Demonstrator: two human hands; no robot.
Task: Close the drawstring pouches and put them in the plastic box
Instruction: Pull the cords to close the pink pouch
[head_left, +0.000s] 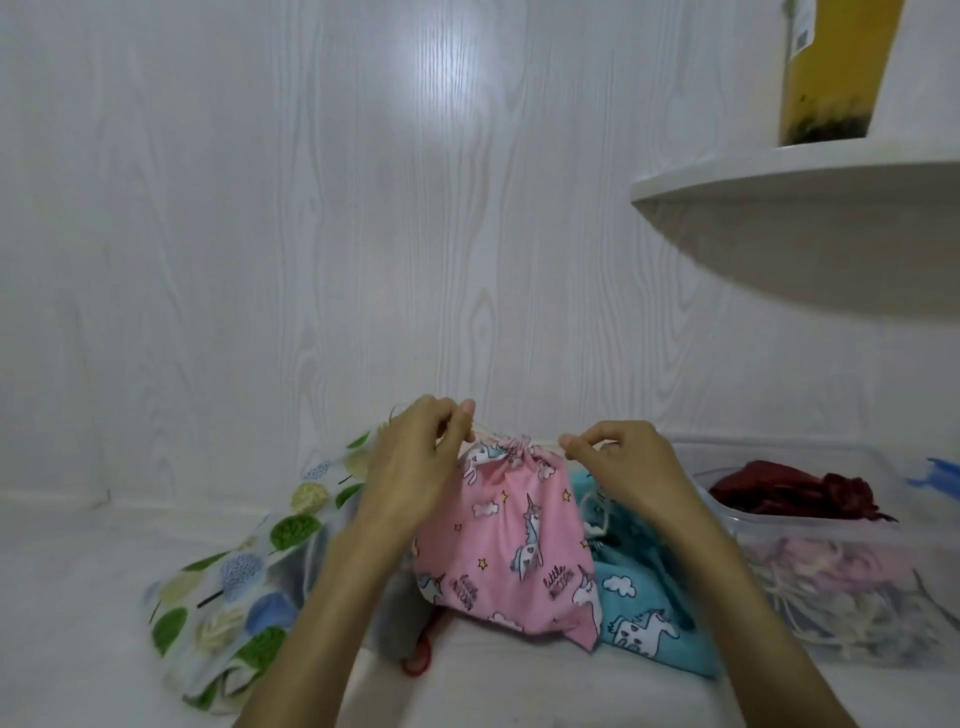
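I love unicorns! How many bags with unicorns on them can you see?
2: the pink unicorn pouch held up in both hands, and the blue unicorn pouch lying behind it. Others may be hidden.

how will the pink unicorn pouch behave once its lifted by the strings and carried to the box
The pink unicorn pouch is thin printed cloth, creased and sagging, so it will probably hang limp and swing. It looks flat rather than bulging, so it is likely light. With the left hand and right hand pinching the cords and the mouth gathered, slipping seems unlikely.

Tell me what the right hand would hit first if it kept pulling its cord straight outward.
Probably the plastic box: it sits just right of the right hand, with nothing visible between. The hand may be higher than its rim, so depth is uncertain.
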